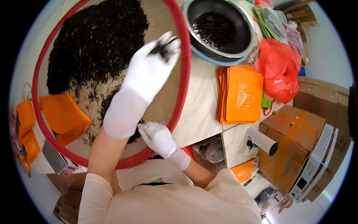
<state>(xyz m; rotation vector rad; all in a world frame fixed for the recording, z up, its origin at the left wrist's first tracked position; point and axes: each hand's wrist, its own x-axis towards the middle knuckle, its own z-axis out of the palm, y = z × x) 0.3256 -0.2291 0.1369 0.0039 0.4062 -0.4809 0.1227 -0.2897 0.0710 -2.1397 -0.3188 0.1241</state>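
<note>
Has dark leaves point(97, 41) spread in a broad heap over the far and left part of a round, red-rimmed tray point(185, 67), thinning to scattered bits toward the tray's near side. Holds a small bunch of them in the white-gloved left hand point(156, 61), with fingers curled in around it, above the right part of the tray. Has the white-gloved right hand point(157, 139) at the tray's near rim, with fingers loosely bent; cannot tell if holding anything there.

Has an orange packet point(63, 112) just inside the tray's rim at the left near side, loose orange packets point(27, 130) outside the rim to the left, and a grey device with coloured keys point(55, 158) partly under the rim there. Right of the tray's far part, has a metal bowl point(242, 24) of dark brown bits above a blue basin point(223, 63). Right of the tray's middle, has a flat stack of orange packets point(242, 95), then, farther from the tray, a red plastic bag point(278, 69) and a cardboard box point(291, 130).
</note>
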